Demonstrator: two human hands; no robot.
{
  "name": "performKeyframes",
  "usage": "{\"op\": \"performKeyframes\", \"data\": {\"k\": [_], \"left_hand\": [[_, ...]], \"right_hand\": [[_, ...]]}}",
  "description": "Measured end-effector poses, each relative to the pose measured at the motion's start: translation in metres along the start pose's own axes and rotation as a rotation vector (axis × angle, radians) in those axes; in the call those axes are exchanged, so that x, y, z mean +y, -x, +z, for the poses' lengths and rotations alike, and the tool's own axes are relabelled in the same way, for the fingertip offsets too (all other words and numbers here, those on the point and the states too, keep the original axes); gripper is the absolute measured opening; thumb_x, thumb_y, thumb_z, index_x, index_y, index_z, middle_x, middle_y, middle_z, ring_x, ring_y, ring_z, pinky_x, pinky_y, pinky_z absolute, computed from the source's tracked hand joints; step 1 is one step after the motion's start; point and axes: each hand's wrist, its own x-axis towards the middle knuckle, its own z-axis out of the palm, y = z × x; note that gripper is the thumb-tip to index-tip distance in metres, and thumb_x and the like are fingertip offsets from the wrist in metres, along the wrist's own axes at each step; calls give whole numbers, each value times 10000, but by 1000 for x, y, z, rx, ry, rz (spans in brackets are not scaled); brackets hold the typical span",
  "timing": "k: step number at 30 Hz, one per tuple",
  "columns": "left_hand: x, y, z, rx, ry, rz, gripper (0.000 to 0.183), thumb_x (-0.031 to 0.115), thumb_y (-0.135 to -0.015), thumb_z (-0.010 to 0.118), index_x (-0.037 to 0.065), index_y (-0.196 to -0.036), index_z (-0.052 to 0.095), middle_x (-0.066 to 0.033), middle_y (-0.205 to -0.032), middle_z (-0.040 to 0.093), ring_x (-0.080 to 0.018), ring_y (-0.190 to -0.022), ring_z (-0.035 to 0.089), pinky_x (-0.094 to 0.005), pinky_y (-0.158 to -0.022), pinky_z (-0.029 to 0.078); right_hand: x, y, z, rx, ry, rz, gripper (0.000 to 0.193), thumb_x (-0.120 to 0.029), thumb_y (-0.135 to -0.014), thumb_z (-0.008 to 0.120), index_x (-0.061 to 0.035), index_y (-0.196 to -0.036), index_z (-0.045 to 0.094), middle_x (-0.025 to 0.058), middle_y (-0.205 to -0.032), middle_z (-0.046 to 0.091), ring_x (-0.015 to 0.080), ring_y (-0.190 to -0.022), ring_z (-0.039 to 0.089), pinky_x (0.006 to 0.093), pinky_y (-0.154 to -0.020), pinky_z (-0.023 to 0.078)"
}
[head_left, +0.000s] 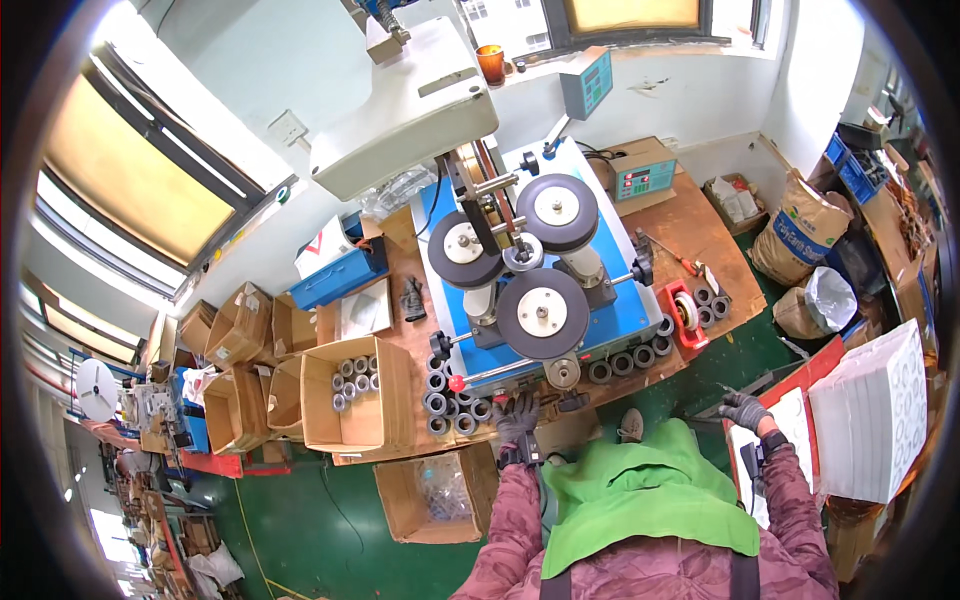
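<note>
Fingers (525,405) spread, the left hand (516,420) lies at the front of the machine (545,320); the right hand (745,411) hangs half open.

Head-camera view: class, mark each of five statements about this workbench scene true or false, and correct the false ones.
1. Three dark wheels are mounted on the blue-topped machine. True.
2. The right hand rests on one of the wheels. False: the right hand is off to the right, away from the machine.
3. The left hand is at the front edge of the workbench. True.
4. The person's apron is yellow. False: it is bright green.
5. The cardboard box on the bench, left of the machine, contains several grey rings. True.
</note>
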Motion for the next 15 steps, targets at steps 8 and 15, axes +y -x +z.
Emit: {"op": "performKeyframes", "data": {"k": [8, 15], "left_hand": [[68, 95, 65, -37, -870, 849, 453, 371, -808, 591, 54, -1114, 486, -100, -1075, 557, -298, -999, 516, -418, -879, 417], [46, 137, 149, -254, -2441, 1756, 404, 222, -667, 654, 81, -1037, 568, -140, -1030, 549, -309, -962, 514, -422, -847, 392]], "right_hand": [[-170, -18, -72, 114, -233, -505, 334, -221, -856, 550, -45, -1139, 543, 101, -981, 608, 177, -906, 571, 287, -802, 448], [-364, -91, -105, -111, -764, -560, 302, -276, -890, 457, -35, -1050, 542, 111, -891, 605, 254, -807, 585, 320, -723, 462]]}}
